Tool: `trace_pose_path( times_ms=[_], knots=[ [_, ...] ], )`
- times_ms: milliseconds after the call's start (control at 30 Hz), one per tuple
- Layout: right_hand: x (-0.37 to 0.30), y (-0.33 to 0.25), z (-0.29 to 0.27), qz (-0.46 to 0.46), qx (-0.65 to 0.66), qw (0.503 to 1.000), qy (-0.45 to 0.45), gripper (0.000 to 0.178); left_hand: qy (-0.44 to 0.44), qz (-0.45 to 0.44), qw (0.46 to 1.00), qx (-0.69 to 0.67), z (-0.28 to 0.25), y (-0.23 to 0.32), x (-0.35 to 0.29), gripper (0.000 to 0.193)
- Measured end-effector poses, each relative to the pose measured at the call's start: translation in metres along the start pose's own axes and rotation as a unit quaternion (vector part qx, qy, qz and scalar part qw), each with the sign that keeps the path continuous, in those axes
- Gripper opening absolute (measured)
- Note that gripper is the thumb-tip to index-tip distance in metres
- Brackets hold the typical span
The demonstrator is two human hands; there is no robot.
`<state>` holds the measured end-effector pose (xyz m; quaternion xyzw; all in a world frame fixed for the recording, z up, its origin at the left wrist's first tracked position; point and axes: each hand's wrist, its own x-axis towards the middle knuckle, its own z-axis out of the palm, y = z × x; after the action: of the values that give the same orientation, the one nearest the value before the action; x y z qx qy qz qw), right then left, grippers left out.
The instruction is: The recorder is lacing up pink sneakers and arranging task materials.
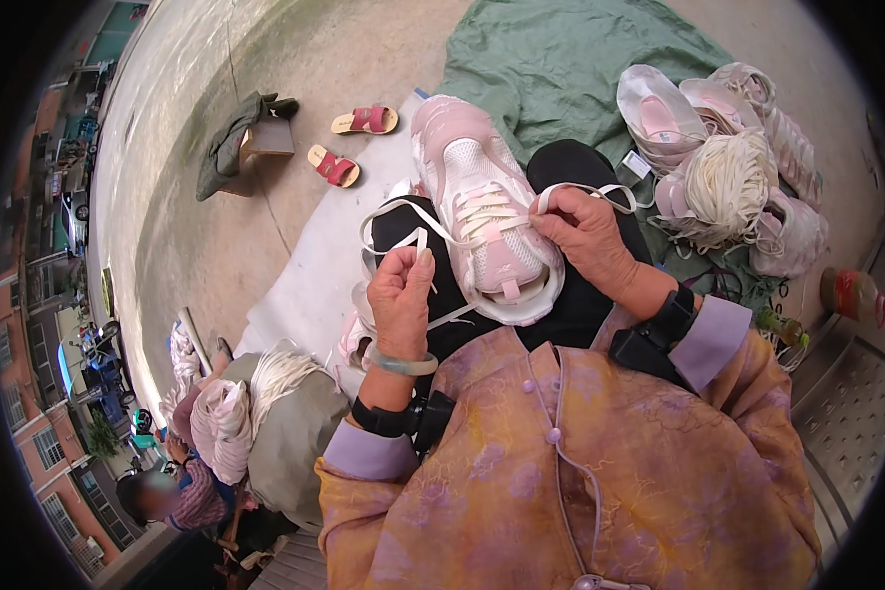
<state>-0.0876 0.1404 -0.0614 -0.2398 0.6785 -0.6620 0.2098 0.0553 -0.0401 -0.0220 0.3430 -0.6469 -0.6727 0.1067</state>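
Note:
A pink and white sneaker (501,258) rests on my lap, its toe pointing away from me and its heel opening close to my body. White laces (490,205) cross its tongue in several rows. My left hand (399,295) pinches one loose length of shoelace between thumb and fingers, just left of the shoe. At the right edge of the eyelets, my right hand (585,236) grips the lace between thumb and forefinger, and a loop of it trails off to the right. Part of another pink shoe (356,339) shows beside my left knee.
At the right, several pink sneakers (661,110) and a bundle of white laces (728,185) lie on a green cloth (570,64). Red sandals (336,167) and a small wooden stool (265,138) stand ahead on the left. Another person (192,497) sits at the lower left.

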Motion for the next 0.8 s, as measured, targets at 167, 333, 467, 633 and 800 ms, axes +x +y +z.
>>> trace_pose_path(
  times_ms=[167, 333, 467, 633, 800],
  knots=[
    [0.0, 0.001, 0.003, -0.082, -0.152, 0.985, -0.02, 0.009, -0.003, -0.04, 0.994, -0.102, 0.005, 0.006, 0.001, 0.008],
    [0.004, -0.005, -0.004, -0.263, -0.362, 0.892, -0.058, 0.009, 0.008, -0.04, 0.997, -0.072, 0.017, 0.006, 0.005, 0.011],
    [0.011, -0.017, -0.002, -0.357, -0.431, 0.822, -0.107, 0.01, 0.013, 0.039, 0.999, -0.031, 0.022, -0.006, 0.012, 0.01],
    [0.005, -0.004, 0.007, -0.205, -0.363, 0.907, -0.056, 0.013, 0.028, 0.075, 0.997, -0.022, 0.024, -0.012, 0.014, 0.009],
    [-0.001, -0.005, -0.002, 0.035, -0.213, 0.975, -0.045, 0.02, 0.046, 0.08, 0.996, -0.013, 0.025, -0.014, 0.015, 0.009]
  ],
)
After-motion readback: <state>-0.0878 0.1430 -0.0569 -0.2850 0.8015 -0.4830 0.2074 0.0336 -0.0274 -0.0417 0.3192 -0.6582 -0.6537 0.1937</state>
